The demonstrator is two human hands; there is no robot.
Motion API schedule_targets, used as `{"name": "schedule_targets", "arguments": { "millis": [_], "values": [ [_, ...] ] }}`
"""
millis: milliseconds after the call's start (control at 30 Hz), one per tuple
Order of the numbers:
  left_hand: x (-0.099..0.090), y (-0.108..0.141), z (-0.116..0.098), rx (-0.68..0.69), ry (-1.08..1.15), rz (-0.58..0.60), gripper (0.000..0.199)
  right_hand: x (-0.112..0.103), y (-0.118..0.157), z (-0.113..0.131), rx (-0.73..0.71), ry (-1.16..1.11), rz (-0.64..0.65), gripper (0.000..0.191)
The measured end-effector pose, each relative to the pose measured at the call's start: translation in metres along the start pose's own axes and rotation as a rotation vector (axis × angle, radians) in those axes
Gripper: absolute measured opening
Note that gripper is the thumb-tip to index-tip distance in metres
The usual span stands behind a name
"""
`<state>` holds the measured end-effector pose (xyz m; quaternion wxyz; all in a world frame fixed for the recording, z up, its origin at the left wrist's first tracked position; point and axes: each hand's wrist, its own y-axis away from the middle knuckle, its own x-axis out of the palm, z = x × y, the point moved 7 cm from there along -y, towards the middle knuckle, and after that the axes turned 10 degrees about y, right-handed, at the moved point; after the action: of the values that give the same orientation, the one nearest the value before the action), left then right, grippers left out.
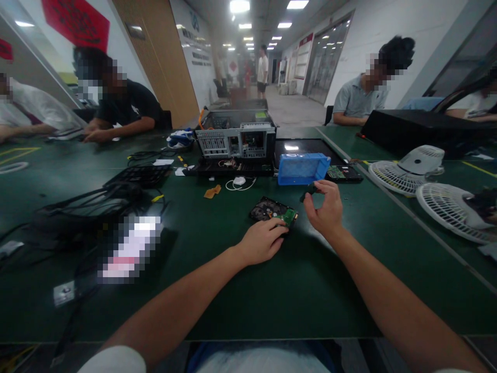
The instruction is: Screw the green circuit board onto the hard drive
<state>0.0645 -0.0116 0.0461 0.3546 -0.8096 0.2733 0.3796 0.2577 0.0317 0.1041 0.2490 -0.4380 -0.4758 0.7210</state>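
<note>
A hard drive [263,208] lies on the green table in front of me, its green circuit board [288,216] facing up at the right end. My left hand [264,239] is closed over the near edge of this drive, fingertips on the board. To the right and a little higher, my right hand [325,208] pinches a small dark piece [308,192] between thumb and fingers. The piece is held above the table, apart from the drive; its kind cannot be made out. Behind that hand stands a blue plastic bin [303,170], tipped on its side.
An opened computer case [236,137] stands at the back. Another drive with a board [341,173] lies right of the bin. Black cables [77,210] and a blurred bright screen [132,248] are at left. White fan grilles [399,173] lie at right. People sit along the table.
</note>
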Motion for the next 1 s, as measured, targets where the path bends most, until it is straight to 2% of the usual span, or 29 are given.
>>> {"name": "schedule_targets", "arguments": {
  "millis": [133,267,600,1000],
  "values": [
    [-0.001,0.001,0.0,0.005,0.007,0.0,0.033,0.001,0.0,-0.004,0.043,-0.049,0.029,0.039],
    [-0.001,0.001,0.0,-0.008,0.004,0.001,0.034,-0.001,0.001,-0.007,0.086,0.017,0.016,0.038],
    [0.0,0.0,0.001,-0.006,0.003,0.01,0.034,-0.001,-0.002,0.007,0.013,0.038,0.059,0.038],
    [0.0,0.0,0.0,-0.002,0.004,0.006,0.033,-0.004,0.0,-0.007,0.115,0.074,-0.005,0.041]
  ]
}}
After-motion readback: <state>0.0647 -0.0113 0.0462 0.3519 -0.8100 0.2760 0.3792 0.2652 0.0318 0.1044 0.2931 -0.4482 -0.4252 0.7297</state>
